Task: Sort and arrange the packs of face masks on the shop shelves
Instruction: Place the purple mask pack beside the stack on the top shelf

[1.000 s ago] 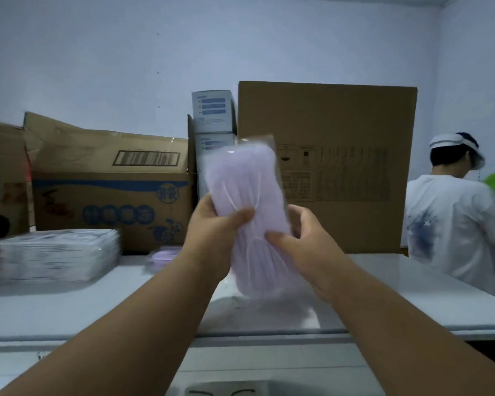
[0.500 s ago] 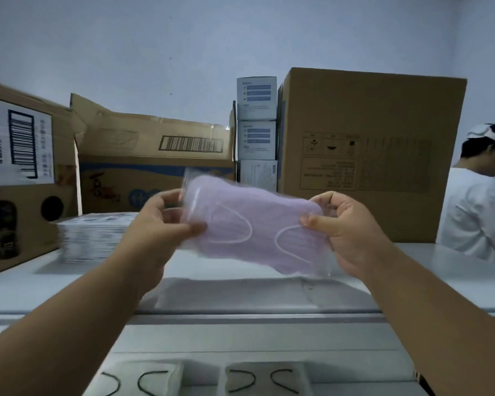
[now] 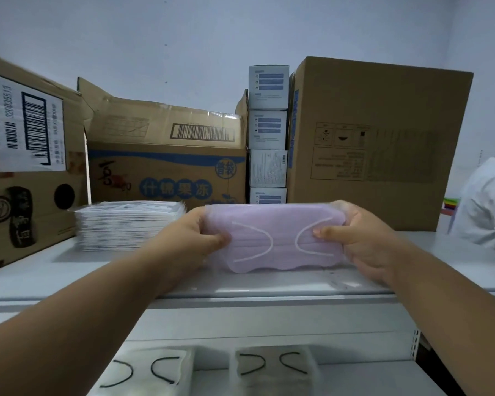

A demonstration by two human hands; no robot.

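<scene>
A clear-wrapped pack of lilac face masks lies lengthwise at the front of the white top shelf. My left hand grips its left end, thumb on the front face. My right hand grips the right end the same way. A stack of white mask packs stands on the shelf to the left. On the lower shelf two packs of pale masks with black ear loops lie side by side.
Cardboard boxes line the back: one far left, a blue-printed one, a tall one on the right. Small white mask boxes are stacked between them. A person in white stands at the right edge.
Both hands turned the lilac pack from upright to lengthwise and lowered it onto the top shelf. The view shifted left and down.
</scene>
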